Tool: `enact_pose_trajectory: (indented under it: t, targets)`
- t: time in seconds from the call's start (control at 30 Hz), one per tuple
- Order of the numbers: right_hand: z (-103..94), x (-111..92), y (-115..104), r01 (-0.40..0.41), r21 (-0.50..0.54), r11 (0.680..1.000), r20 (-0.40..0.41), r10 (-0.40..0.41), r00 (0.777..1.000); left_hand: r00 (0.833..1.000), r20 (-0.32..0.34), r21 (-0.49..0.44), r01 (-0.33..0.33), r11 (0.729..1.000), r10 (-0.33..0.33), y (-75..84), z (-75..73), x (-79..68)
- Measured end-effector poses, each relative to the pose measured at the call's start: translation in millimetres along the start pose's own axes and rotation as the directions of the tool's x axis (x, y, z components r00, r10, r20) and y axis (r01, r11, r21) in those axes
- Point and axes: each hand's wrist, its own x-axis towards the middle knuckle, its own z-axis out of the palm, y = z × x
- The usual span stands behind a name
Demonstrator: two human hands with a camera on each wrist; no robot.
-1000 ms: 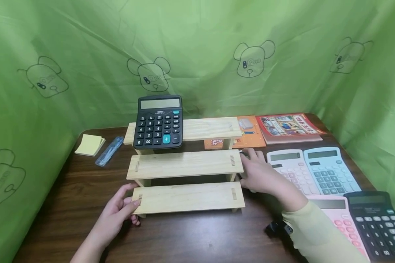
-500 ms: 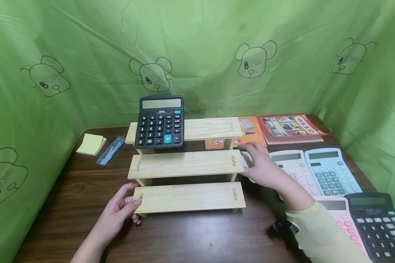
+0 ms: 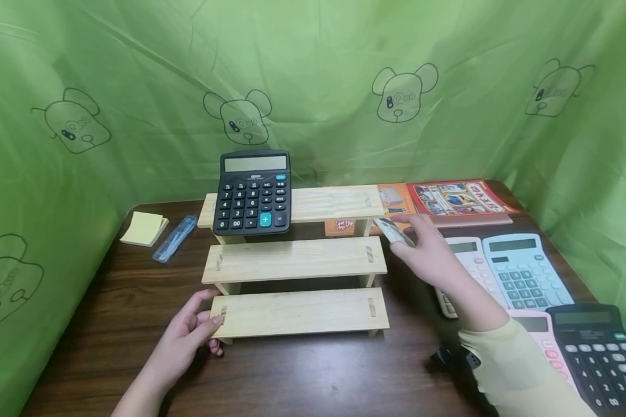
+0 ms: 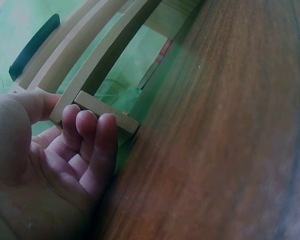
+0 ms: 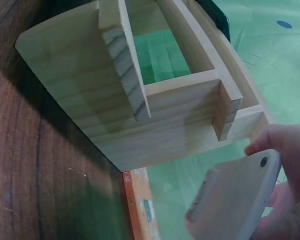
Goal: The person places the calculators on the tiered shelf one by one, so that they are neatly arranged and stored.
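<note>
My left hand (image 3: 190, 330) grips the left end of a three-step wooden shelf (image 3: 297, 313), thumb on top of the lowest board. In the left wrist view its fingers (image 4: 106, 140) curl beside the shelf's end. Beyond the shelf's right side, my right hand (image 3: 430, 252) holds a pale calculator (image 3: 395, 233), raised and tilted. The right wrist view shows one flat face of this calculator (image 5: 240, 195) with a round dark foot; my hand hides much of it from above. A black calculator (image 3: 253, 194) leans on the top step at the left.
Several calculators lie at the right: a whitish one (image 3: 482, 272), a blue one (image 3: 524, 272), a pink one (image 3: 545, 336) and a black one (image 3: 600, 359). Behind are a red book (image 3: 459, 198) and an orange booklet (image 3: 396, 200). Sticky notes (image 3: 143, 229) and a blue packet (image 3: 174, 238) lie left.
My right hand has risen from beside the middle step toward the back right, bringing the pale calculator up into view. The left hand has stayed on the lowest board.
</note>
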Motion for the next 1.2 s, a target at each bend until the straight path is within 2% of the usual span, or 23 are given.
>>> enact_pose_trajectory:
  t: [0.17,0.33,0.47,0.57,0.73,0.87,0.93,1.03,1.2]
  targets:
    - [-9.0,-2,-8,0.021,0.064,0.998,-0.136,-0.012,0.991,1.000,0.001,0.001,-0.002,1.000,0.002,1.8,-0.4,-0.6]
    - [-18.7,-5,-22,0.091,0.147,0.985,-0.285,-0.046,0.957,1.000,-0.010,0.009,0.005,1.000,-0.005,3.9,-1.8,-1.1]
    - [-19.6,-8,-32,0.170,0.149,0.974,-0.359,-0.107,0.927,1.000,-0.012,0.008,0.002,1.000,-0.002,4.1,-2.9,-2.0]
    - [-16.1,-12,-39,0.271,0.084,0.959,-0.394,-0.218,0.893,1.000,-0.016,0.002,0.002,1.000,-0.002,3.8,-2.8,-2.8]
    - [-5.5,-18,-46,0.425,-0.070,0.902,-0.418,-0.414,0.809,1.000,-0.012,-0.006,0.010,1.000,-0.010,3.7,-2.0,-3.4]
    - [2.7,-16,-47,0.476,-0.204,0.855,-0.424,-0.516,0.744,1.000,-0.025,0.011,0.018,1.000,-0.018,4.8,-2.5,-3.0]
    - [5.8,-14,-46,0.489,-0.259,0.833,-0.421,-0.553,0.719,0.999,-0.031,0.017,0.020,1.000,-0.020,5.0,-2.8,-2.6]
    - [7.9,-14,-47,0.493,-0.305,0.815,-0.410,-0.580,0.704,1.000,-0.022,0.007,0.018,1.000,-0.018,3.9,-2.7,-1.7]
    - [9.4,-15,-54,0.487,-0.355,0.798,-0.374,-0.599,0.708,1.000,-0.005,-0.014,0.020,1.000,-0.020,0.7,-0.8,-0.2]
